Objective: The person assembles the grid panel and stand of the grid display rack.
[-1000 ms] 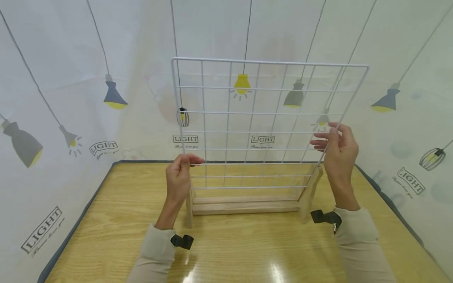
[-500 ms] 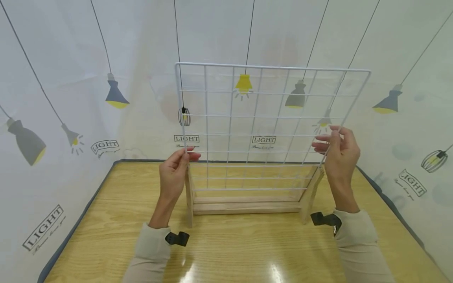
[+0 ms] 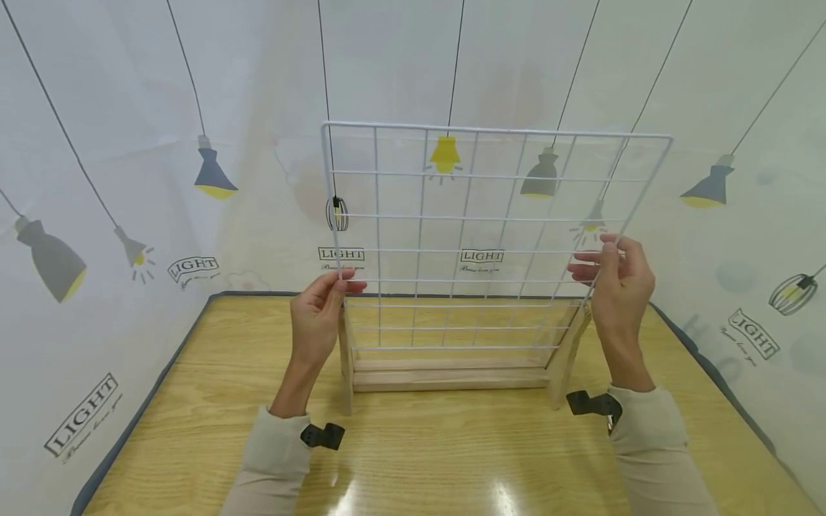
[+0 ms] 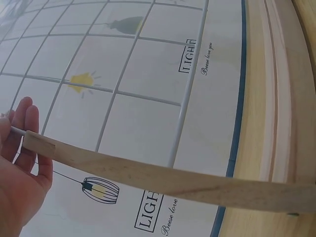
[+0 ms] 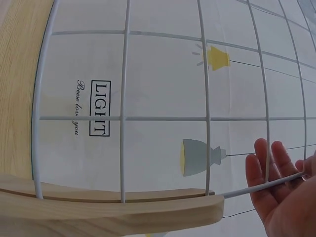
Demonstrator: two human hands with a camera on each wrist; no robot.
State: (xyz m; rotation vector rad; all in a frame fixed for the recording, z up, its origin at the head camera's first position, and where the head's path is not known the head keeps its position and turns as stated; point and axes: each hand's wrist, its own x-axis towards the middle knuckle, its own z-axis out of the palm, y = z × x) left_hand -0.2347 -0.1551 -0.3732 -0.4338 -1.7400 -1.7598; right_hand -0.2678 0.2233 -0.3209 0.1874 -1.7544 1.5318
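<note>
A white wire grid panel (image 3: 497,131) stands between the two side posts of a pale wooden stand (image 3: 448,380), its top leaning back. My left hand (image 3: 312,319) pinches the panel's left edge wire between thumb and fingers, just above the left post (image 4: 148,173). On the opposite side, my right hand (image 3: 622,287) holds the right edge wire, its thumb in front and fingers behind the mesh. In the right wrist view, the panel's lower side runs along a groove in the right post (image 5: 123,212). The left post's groove is hidden.
The stand rests on a wood-grain table (image 3: 445,444). Behind and at both sides rises a white backdrop (image 3: 258,93) printed with lamps and LIGHT labels. Each sleeve cuff carries a small black camera mount (image 3: 323,435).
The panel's top edge has come down a little. My left hand has shifted left and slightly up along the edge wire; the right hand has dropped slightly with the panel.
</note>
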